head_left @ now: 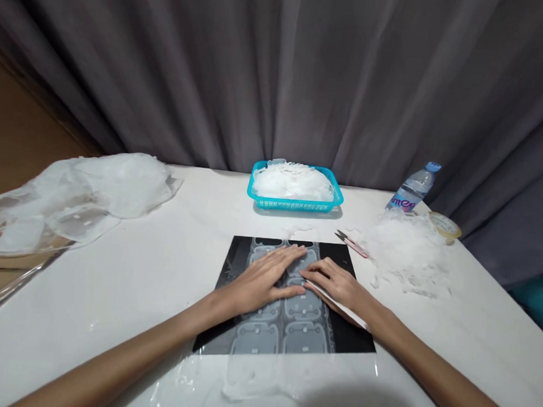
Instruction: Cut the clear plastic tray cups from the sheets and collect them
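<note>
Right of the plastic sheet (301, 311) lie snips (356, 246) (scraps (408, 250) alongside).

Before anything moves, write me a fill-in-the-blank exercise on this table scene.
The hand holding the thin white strip is the person's ____ one.
The left hand rests on the clear patterned sheet, which lies partly over a mat coloured ____.
The bottle has a cap coloured ____.
The basket holds a heap coloured ____.

Missing words: right; black; blue; white.

White table (196, 223) bearing black mat (348, 338), turquoise basket (294, 204), bottle (412, 190), pink-handled snips (356, 245), white scraps (408, 250), translucent plastic bag (119, 186)
</note>
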`<act>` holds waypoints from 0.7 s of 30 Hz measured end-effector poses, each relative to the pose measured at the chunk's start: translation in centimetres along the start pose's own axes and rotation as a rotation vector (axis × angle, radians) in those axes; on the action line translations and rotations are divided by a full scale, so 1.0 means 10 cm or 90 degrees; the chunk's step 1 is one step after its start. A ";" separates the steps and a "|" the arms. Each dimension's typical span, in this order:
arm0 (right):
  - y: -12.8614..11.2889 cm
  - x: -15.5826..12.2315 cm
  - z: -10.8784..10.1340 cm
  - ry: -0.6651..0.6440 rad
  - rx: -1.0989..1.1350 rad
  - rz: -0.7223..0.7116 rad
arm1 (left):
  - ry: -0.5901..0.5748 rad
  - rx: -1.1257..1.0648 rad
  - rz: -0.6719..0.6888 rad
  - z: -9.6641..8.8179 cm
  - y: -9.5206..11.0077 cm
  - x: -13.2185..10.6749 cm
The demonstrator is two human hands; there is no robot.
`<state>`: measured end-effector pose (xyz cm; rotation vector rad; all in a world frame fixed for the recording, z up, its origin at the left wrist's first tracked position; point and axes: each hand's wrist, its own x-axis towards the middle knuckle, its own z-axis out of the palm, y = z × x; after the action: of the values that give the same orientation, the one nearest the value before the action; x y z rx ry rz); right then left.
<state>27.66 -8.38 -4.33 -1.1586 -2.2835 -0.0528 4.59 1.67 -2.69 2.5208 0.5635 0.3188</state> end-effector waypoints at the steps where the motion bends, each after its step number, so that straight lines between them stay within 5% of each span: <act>1: 0.01 0.00 0.00 0.003 -0.001 -0.002 | 0.003 0.004 0.008 0.01 -0.01 0.00; 14: 0.01 0.06 -0.04 0.001 0.076 0.006 | 0.006 -0.013 -0.013 0.01 -0.02 0.08; 17: 0.09 0.12 0.00 0.050 0.101 0.058 | -0.004 -0.020 -0.015 0.02 -0.05 0.10; 21: 0.43 0.21 -0.08 0.213 0.094 0.220 | -0.013 -0.023 -0.010 0.03 -0.06 0.10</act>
<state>30.31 -4.39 -3.50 -1.3371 -1.7458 0.0506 5.35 2.45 -3.17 2.4812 0.5634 0.2941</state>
